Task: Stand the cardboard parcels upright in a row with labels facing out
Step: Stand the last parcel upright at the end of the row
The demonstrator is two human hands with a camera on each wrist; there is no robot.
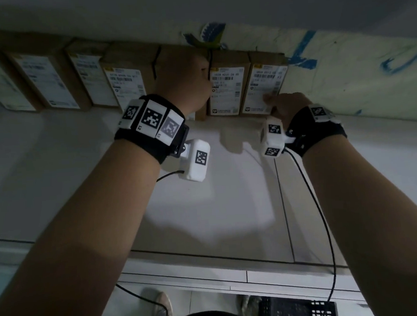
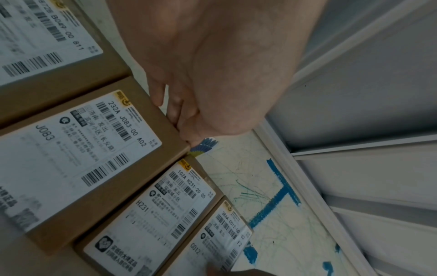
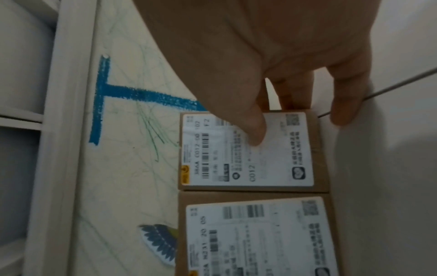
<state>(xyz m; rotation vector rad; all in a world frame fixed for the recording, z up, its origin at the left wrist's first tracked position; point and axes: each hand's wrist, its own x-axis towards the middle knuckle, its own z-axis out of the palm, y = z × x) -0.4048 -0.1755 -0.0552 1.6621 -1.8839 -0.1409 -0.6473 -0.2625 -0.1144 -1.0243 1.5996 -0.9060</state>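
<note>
Item 1, brown cardboard parcels with white printed shipping labels: from the head view I count a row of them standing upright against the wall point(image 1: 343, 59), labels facing me, on a pale smooth tabletop point(image 1: 217, 194). The leftmost ones are blurred there.

Item 2, the J083 parcel point(image 2: 78, 162): my left hand point(image 1: 185, 78) covers it in the head view; only the left wrist view shows its label. There my left fingers point(image 2: 157, 97) curl over its top edge, so I am gripping it. It sits forward of its neighbours, beside the H231 parcel point(image 1: 226, 83).

Item 3, the C012 parcel point(image 1: 264, 86): last at the right end of the row, touching the H231 parcel. The right wrist view shows my right hand point(image 3: 272, 65) with the thumb point(image 3: 254, 128) on the label face and the other fingers at the parcel's end edge. I cannot tell whether they close on the box or only rest against it. A clear glossy tape strip crosses this label.

Item 4, wall: matte, cream, scribbled in green crayon lines and thick blue strokes point(image 3: 101, 97). A blue leaf-shaped sticker point(image 3: 160, 240) sits behind the H231 parcel.

Item 5, black wristbands with square coded markers point(image 1: 151, 117) on both wrists, head view only.
</note>
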